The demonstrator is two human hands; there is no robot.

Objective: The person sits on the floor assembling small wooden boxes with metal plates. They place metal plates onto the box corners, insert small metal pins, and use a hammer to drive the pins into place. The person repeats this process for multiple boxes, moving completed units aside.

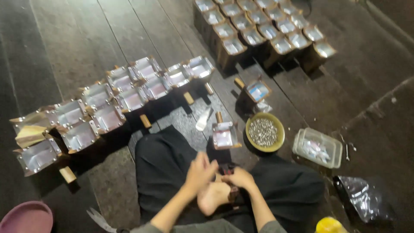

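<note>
Head view: left hand (199, 171) and right hand (239, 177) are closing together, pinching a small dark piece (233, 193) over the lap | about fifteen boxes (110, 97) lying left, roughly sixteen (263, 28) stacking behind, two more near one bowl (265, 132) of beads, one clear tub (318, 147) | dark plank floor (64, 39), dim room | piece blurring, mostly hidden.

Dark plank floor (77, 39) — boxes (129, 86), bowl (265, 132), tub (318, 147).
</note>
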